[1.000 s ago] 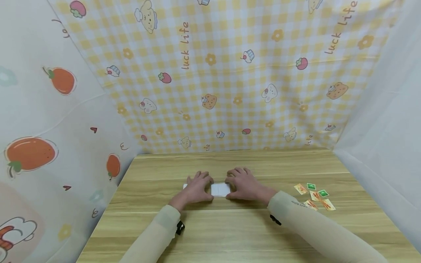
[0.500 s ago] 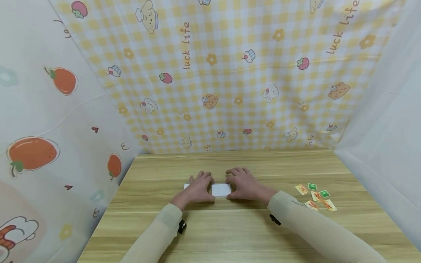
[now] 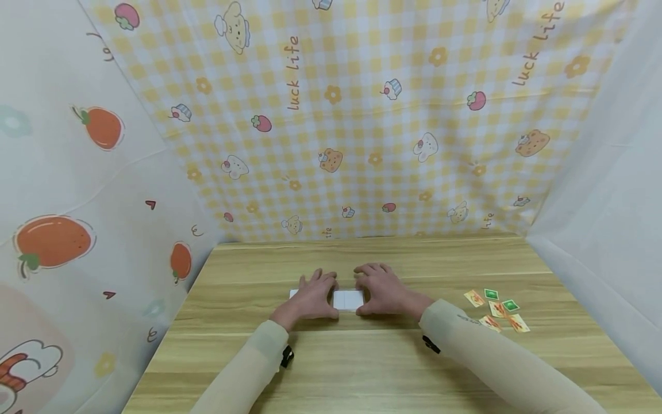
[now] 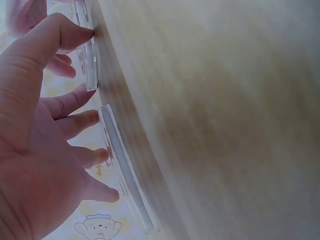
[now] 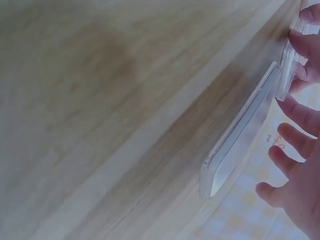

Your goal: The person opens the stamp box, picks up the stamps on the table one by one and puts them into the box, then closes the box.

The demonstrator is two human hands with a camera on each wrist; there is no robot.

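A flat white rectangular case [image 3: 348, 300] with a clear rim lies on the table between my two hands. My left hand [image 3: 313, 298] pinches its left end, thumb on the near edge and index finger on the far one. My right hand [image 3: 384, 292] pinches the right end in the same way. The left wrist view shows a second flat clear-edged case [image 4: 127, 165] under my left hand's outer fingers. The right wrist view has another flat clear-edged piece [image 5: 245, 125] below my right palm, hidden in the head view by that hand.
Several small picture cards [image 3: 497, 309], some yellow and some green, lie scattered on the wooden table [image 3: 362, 368] to the right of my right arm. A yellow checked curtain [image 3: 331, 126] hangs behind the table's far edge, with white cloths at both sides.
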